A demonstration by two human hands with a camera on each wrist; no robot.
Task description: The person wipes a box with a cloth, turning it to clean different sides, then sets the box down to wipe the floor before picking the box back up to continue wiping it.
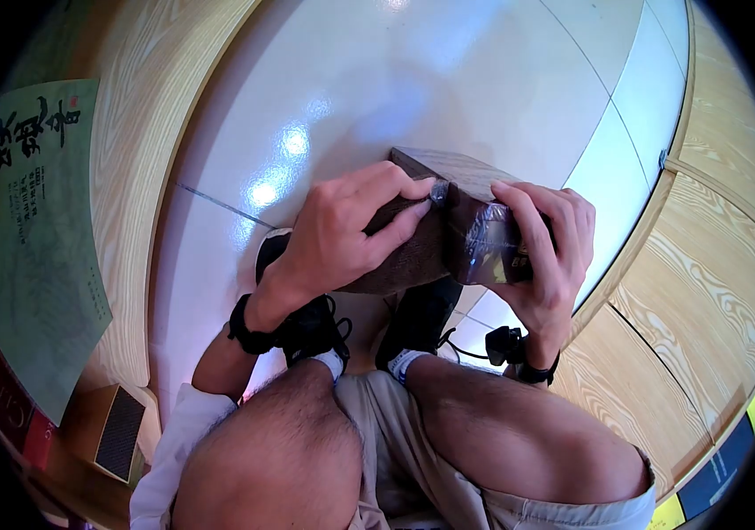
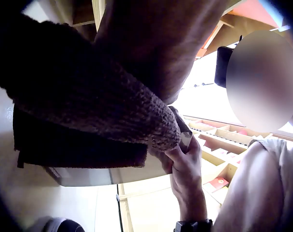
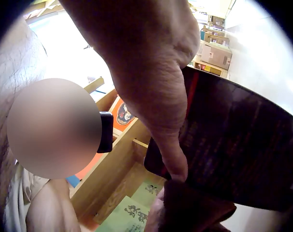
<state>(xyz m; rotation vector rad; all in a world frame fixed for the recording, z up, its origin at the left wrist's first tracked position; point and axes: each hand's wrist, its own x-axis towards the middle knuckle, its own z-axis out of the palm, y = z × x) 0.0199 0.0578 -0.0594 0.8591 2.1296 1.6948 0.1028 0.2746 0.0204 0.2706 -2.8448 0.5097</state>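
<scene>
In the head view one wrapped box [image 1: 470,234] is held in the air in front of the knees, above the white tiled floor [image 1: 413,79] and two black shoes [image 1: 420,316]. The left hand [image 1: 342,238] curls over the box's woven-looking side, its thumb and forefinger pinched at the top corner where the glossy film begins. The right hand [image 1: 547,252] grasps the film-covered end, fingers wrapped over the top. The pinch looks to be working at the film. It would likely go best with the right hand keeping the box steady while the left draws the film along the edge, not straight outward. In the left wrist view the brown woven side fills most of the frame, and the right hand's fingers clasp the far edge. In the right wrist view the right thumb lies along the dark glossy face, with green booklets [image 3: 129,215] in a wooden shelf compartment behind. Counted: one box, two hands on it, two shoes.
</scene>
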